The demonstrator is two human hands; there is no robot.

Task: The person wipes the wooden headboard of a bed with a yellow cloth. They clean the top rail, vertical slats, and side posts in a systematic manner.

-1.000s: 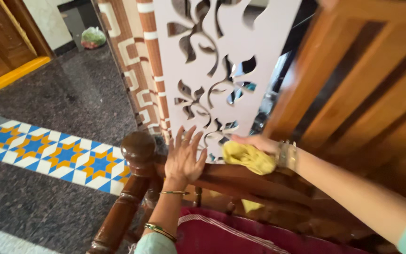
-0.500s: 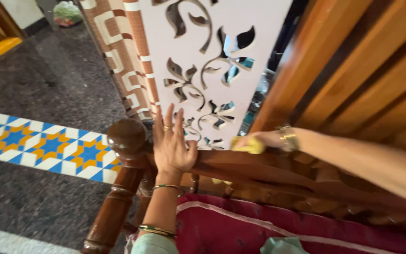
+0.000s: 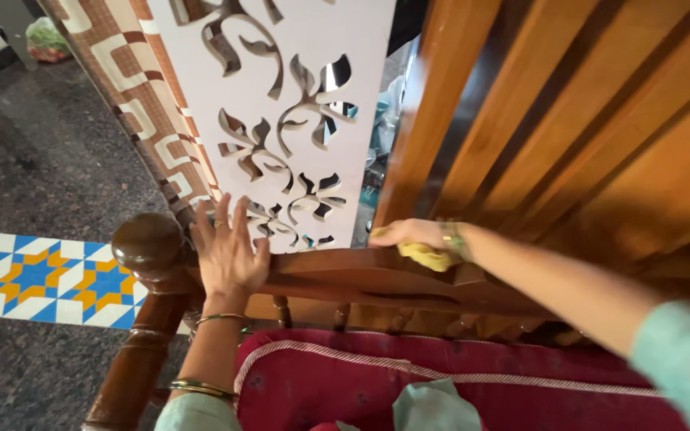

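While left hand (image 3: 229, 254) lies flat, right grip (image 3: 413, 235) pins yellow cloth (image 3: 427, 255) on rail (image 3: 345, 275).

We are seeing the wooden bench rail (image 3: 345, 279) carrying a yellow cloth (image 3: 427, 256) at its right, a red cushion (image 3: 441, 383) lying on the seat nearer us.

Bright, even daylight; soft shadows; slight motion blur (right edge).
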